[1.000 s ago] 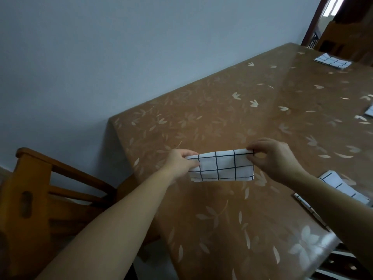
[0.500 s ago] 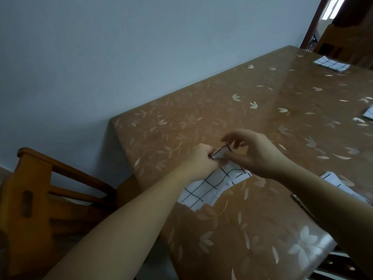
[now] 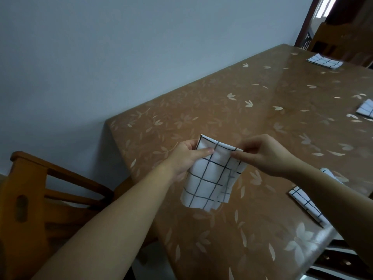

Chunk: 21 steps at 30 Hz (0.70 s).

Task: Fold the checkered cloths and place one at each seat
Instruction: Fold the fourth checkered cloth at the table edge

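Far left there's a wooden chair (image 3: 30, 188) sitting by the corner of the worktop (image 3: 262, 122). The worktop has a shiny brown cover with pale leaves on it and is pushed up against a plain wall (image 3: 121, 57).

My left hand (image 3: 185, 156) has its grip clamped on the top left corner of the checkered cloth (image 3: 207, 178), thumb lying across the front, fingers tucked behind. The cloth hangs down from its top edge over the near left part of the worktop, a few layers thick, and the lower right edges don't line up. Honestly can't tell if the bottom hem touches the surface.

My right hand (image 3: 266, 156) has the top right corner, grip closed on the fabric between thumb and fingertips.

Further right, a second folded cloth (image 3: 300, 199) lies flat at the near edge, partly hidden under my right forearm. A third cloth (image 3: 366, 109) pokes in at the right edge of view. A far cloth (image 3: 324, 61) lies flat at the far end, in front of a far chair (image 3: 327, 35).
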### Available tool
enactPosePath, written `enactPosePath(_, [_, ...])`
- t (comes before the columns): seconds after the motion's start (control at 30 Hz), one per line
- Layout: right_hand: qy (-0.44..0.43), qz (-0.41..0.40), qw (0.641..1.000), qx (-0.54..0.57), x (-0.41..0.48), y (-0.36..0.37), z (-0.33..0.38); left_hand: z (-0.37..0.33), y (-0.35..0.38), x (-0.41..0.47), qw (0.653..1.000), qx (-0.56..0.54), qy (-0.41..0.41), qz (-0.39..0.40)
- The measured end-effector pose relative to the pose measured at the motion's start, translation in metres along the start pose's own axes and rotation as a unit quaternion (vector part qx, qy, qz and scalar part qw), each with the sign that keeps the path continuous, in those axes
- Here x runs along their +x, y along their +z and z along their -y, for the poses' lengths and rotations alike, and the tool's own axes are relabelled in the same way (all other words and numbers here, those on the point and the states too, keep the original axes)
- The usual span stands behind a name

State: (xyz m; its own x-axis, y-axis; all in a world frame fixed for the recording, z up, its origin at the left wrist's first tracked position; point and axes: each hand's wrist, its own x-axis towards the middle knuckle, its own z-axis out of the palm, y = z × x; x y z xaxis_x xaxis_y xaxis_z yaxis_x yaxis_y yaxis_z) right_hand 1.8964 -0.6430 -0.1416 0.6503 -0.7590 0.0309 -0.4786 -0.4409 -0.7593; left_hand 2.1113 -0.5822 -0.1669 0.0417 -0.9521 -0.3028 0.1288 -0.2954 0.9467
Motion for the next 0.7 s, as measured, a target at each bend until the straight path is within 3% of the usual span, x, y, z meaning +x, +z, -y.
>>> enactPosePath(0.33, [0.074, 0.023, 0.976, 0.201, 0.007, -0.019, 0.001, -0.036, -0.006, 0.006, 0.978, 0.189, 0.09, 0.012])
enactPosePath(0.47, [0.072, 0.067, 0.97, 0.224, 0.009, -0.022, 0.01, -0.041, -0.003, 0.008, 0.979, 0.165, 0.123, 0.0])
enactPosePath(0.57, [0.075, 0.067, 0.972, 0.211, 0.013, -0.022, 0.011, -0.041, -0.001, 0.004, 0.988, 0.11, 0.104, 0.013])
enactPosePath(0.7, [0.074, 0.067, 0.981, 0.165, 0.014, -0.026, 0.011, -0.04, -0.007, 0.005, 0.981, 0.173, 0.081, 0.034])
